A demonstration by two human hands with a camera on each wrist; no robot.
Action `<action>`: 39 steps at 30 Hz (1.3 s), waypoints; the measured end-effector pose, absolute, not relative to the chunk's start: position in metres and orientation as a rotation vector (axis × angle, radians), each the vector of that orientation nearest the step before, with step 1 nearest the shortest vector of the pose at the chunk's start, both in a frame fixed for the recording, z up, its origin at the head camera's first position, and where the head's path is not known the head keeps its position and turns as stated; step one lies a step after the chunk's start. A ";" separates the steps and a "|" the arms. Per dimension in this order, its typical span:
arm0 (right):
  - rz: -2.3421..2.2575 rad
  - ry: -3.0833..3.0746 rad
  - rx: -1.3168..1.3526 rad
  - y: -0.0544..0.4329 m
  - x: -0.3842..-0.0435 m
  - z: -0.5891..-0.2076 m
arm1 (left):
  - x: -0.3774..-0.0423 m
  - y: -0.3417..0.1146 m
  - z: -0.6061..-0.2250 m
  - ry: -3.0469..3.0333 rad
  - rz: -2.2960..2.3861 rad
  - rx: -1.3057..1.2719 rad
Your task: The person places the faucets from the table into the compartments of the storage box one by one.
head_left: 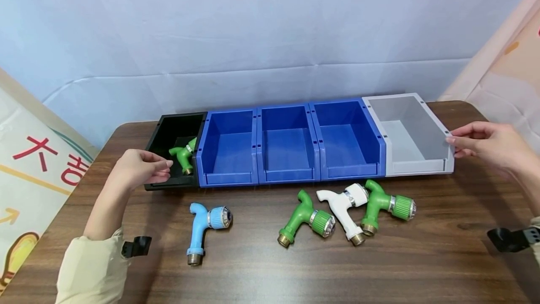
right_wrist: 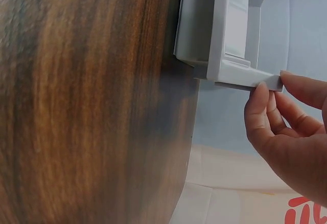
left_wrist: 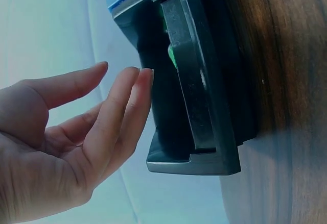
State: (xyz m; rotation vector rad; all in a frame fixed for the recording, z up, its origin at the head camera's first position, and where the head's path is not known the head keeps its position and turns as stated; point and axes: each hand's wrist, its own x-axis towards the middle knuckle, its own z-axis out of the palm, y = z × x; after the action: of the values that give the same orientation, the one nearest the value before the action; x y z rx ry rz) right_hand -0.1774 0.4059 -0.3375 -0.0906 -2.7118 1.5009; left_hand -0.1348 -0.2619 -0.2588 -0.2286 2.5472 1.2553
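Right hand (head_left: 499, 147) pinches edge of grey bin (head_left: 417, 167). Left hand (head_left: 137, 169) beside black bin (head_left: 179, 182), thumb apart from fingers, holding nothing. One green tap (head_left: 183, 157) in black bin; blue tap (head_left: 198, 229), white tap (head_left: 342, 209), two other green taps (head_left: 298, 219) left on desk (head_left: 244, 273).

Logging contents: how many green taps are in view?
3: one green tap in the black bin; on the table, one left and one right of the white tap. The left hand partly covers that bin, possibly hiding more.
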 end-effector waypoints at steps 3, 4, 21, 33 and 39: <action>1.479 -2.729 -0.093 0.400 -0.175 -0.333 | -0.134 -0.261 -0.260 2.515 1.277 -0.220; 1.456 -2.731 -0.106 0.405 -0.178 -0.337 | -0.133 -0.261 -0.260 2.509 1.280 -0.214; 1.494 -2.718 -0.068 0.411 -0.180 -0.342 | -0.115 -0.254 -0.281 2.441 1.281 -0.129; 1.497 -2.702 -0.088 0.430 -0.192 -0.361 | -0.108 -0.243 -0.300 2.412 1.246 -0.153; 1.479 -2.700 -0.070 0.426 -0.189 -0.358 | -0.106 -0.236 -0.305 2.398 1.189 -0.168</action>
State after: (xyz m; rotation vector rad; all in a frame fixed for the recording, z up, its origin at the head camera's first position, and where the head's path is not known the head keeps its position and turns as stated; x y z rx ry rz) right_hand -0.1894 0.4263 -0.3585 -0.0700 -2.7001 1.4788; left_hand -0.1065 -0.2357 -0.3052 -0.1680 2.3978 1.1890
